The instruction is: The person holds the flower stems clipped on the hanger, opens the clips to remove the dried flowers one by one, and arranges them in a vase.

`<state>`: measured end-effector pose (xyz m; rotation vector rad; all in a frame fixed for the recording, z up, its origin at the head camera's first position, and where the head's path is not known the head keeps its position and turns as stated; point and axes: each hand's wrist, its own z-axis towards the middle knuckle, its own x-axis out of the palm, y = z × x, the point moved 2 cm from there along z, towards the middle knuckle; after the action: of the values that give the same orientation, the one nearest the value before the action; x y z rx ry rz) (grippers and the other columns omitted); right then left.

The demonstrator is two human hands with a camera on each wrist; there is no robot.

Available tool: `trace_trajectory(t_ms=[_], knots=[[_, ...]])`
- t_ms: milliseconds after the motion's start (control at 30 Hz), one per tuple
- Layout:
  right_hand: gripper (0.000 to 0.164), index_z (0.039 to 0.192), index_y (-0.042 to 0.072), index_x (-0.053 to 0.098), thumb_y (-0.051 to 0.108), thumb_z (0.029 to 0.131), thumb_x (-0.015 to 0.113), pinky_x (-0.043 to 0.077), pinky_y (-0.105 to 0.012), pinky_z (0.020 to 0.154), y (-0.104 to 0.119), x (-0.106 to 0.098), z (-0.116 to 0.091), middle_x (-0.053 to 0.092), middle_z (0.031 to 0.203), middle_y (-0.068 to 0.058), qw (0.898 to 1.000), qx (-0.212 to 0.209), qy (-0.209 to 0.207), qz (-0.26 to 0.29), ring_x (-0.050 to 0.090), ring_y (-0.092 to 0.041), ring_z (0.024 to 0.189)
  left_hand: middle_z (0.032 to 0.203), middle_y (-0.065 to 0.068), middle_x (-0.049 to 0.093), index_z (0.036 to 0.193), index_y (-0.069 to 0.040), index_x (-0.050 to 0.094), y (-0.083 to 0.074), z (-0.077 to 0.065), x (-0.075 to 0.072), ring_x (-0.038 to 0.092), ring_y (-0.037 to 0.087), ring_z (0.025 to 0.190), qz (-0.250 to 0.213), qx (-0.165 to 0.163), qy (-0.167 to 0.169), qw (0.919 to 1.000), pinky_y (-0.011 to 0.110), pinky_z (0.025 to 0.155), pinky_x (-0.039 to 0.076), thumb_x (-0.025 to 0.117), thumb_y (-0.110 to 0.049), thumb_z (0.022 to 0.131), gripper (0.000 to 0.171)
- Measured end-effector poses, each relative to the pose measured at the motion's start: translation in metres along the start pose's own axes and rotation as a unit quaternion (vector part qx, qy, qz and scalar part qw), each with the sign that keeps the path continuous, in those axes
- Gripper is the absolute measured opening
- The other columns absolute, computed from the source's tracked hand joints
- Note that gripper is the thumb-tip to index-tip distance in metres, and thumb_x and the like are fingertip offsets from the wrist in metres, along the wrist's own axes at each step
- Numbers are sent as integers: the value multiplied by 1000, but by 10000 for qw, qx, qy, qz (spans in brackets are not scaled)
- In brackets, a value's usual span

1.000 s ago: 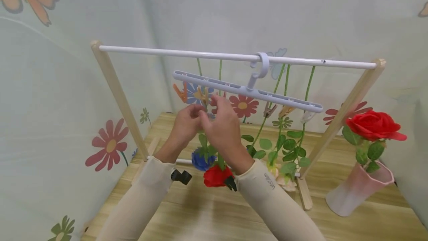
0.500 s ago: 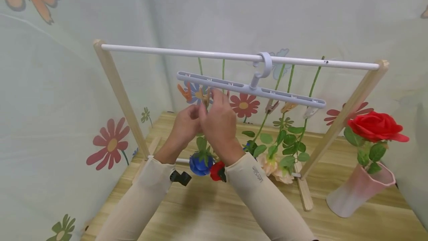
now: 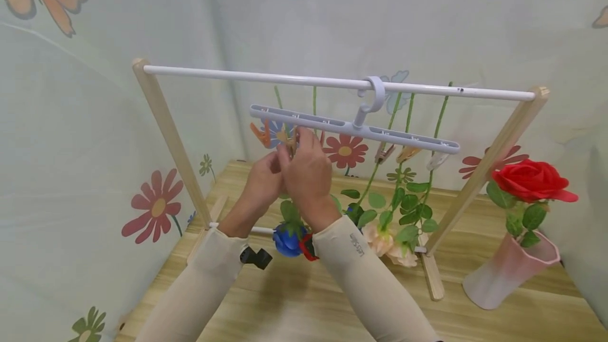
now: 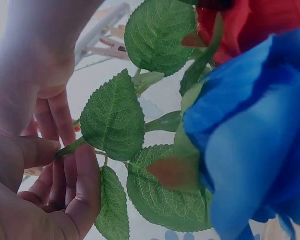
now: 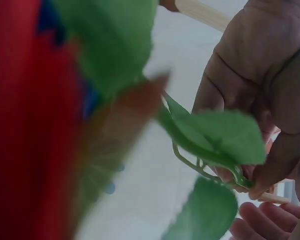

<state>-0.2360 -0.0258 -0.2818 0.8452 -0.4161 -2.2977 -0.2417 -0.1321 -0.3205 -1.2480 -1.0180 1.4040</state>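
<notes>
My left hand (image 3: 261, 183) pinches the green stem of an artificial blue rose (image 4: 259, 130) between thumb and fingers. The bloom hangs downward, its leaves (image 4: 115, 115) just below the grip. Close beside it, my right hand (image 3: 307, 170) has thumb and fingers around a tan clothespin (image 3: 291, 140) that hangs from the pale hanger (image 3: 323, 123). The stem meets the right fingertips in the right wrist view. A red rose (image 5: 30, 125) hangs beside the blue one, partly behind the right sleeve in the head view.
The hanger hooks onto a white rod between wooden posts (image 3: 166, 131). An orange clothespin (image 3: 260, 134) hangs at its left end. To the right, several clipped stems carry peach blooms (image 3: 401, 254) and leaves. A pink-white vase (image 3: 508, 268) with a red rose (image 3: 534, 181) stands right.
My right hand has shifted slightly left and up around the tan clothespin, its forearm moving left over the red rose. The left hand stays nearly in place. The hanger sways slightly.
</notes>
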Motion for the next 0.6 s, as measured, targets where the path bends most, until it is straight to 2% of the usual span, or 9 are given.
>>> trace_trajectory(t_ms=[333,600], knots=[[33,114,4,65,27,93,76,63,-35,69,-1,6,-2,75,100,-11,9988,66,-449,154,75,-25,82,121,18,69,131,-7,62,0,-4,1,65,20,88,-89,-19,107,9999,30,74,58,66,-16,94,38],[26,108,4,67,23,91,75,62,-35,63,-3,9,-3,75,95,-12,9971,14,-755,136,73,-24,74,119,19,70,128,-5,64,2,-4,2,65,18,85,-60,54,71,9999,29,72,57,67,-14,92,37]])
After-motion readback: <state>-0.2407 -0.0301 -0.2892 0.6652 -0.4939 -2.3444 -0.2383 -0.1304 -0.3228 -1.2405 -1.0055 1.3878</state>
